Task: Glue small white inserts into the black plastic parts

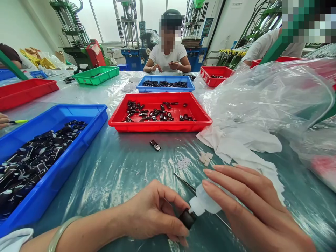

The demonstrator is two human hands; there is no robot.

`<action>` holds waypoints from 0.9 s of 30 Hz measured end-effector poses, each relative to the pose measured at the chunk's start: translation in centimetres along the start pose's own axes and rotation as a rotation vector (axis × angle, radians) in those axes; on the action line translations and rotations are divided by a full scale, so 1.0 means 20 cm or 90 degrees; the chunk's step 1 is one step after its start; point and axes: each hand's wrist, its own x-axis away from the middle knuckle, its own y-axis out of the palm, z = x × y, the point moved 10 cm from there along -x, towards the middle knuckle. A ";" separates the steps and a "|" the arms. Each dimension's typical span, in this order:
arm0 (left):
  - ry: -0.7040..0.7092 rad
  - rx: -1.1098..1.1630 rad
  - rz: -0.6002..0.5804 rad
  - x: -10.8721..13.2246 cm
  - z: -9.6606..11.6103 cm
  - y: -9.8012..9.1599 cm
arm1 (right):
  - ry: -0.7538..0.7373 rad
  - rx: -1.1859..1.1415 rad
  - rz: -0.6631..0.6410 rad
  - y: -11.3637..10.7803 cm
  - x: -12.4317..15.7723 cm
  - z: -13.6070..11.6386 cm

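My left hand pinches a small black part between thumb and fingers, low in the middle of the view. Just right of it, my right hand holds a translucent white squeeze bottle, tipped sideways with its nozzle at the black part's upper edge. Metal tweezers lie on the table, partly hidden behind the bottle. Beyond them are small white bits and a pile of cream-coloured pieces. A single black and silver part rests in front of the red tray.
The red tray holds black parts; a large blue tray full of them stands left. Behind is a smaller blue tray. White cloth and plastic sheeting lie right. A person sits opposite.
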 end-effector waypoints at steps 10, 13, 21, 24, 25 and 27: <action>-0.002 -0.035 -0.006 0.00 0.03 0.01 | 0.006 -0.006 -0.017 0.02 0.02 -0.02; -0.010 -0.037 -0.011 0.00 0.02 0.02 | 0.008 -0.015 -0.016 0.01 0.02 -0.02; -0.018 -0.022 -0.016 0.00 0.01 0.02 | 0.035 -0.032 -0.019 0.00 0.01 -0.02; -0.020 -0.020 -0.012 0.00 0.01 0.01 | 0.040 -0.040 -0.027 0.00 0.02 -0.02; -0.019 -0.021 -0.011 0.00 0.00 0.01 | 0.035 -0.041 -0.026 0.00 0.02 -0.03; -0.018 -0.022 -0.011 0.00 0.00 0.00 | 0.026 -0.038 -0.017 0.00 0.02 -0.03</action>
